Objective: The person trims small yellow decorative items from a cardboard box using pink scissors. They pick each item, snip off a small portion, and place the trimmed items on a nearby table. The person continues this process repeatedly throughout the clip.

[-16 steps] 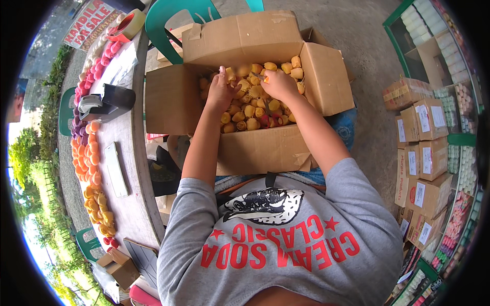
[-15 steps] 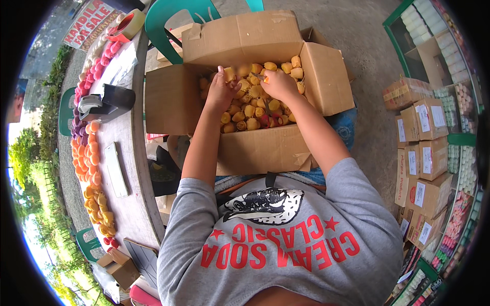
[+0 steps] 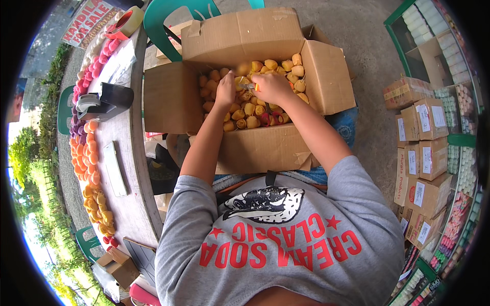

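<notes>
A cardboard box (image 3: 260, 148) stands before me with its flaps spread. Inside lie many yellow, rosebud-shaped wax pieces (image 3: 249, 108), with a few red ones (image 3: 265, 119) toward the near side. Above the pile, my right hand (image 3: 271, 87) is closed around a small tool (image 3: 248, 86) with a metal end and an orange handle; its exact kind is hard to make out. My left hand (image 3: 226, 92) is over the box's left half, fingers drawn together close to the tool's tip. Whatever those fingers pinch is hidden.
At left, a table (image 3: 125, 153) carries rows of coloured wax pieces (image 3: 87, 158), a tape dispenser (image 3: 109, 102), a tape roll (image 3: 127, 23) and a white phone (image 3: 115, 168). Stacked cartons (image 3: 421, 153) and candle shelves (image 3: 462, 102) line the right. A green chair (image 3: 176, 15) is behind the box.
My left hand has closed its fingers and shifted slightly right, while my right hand moved a little left and down. The tool's metal end now shows more clearly between them.
</notes>
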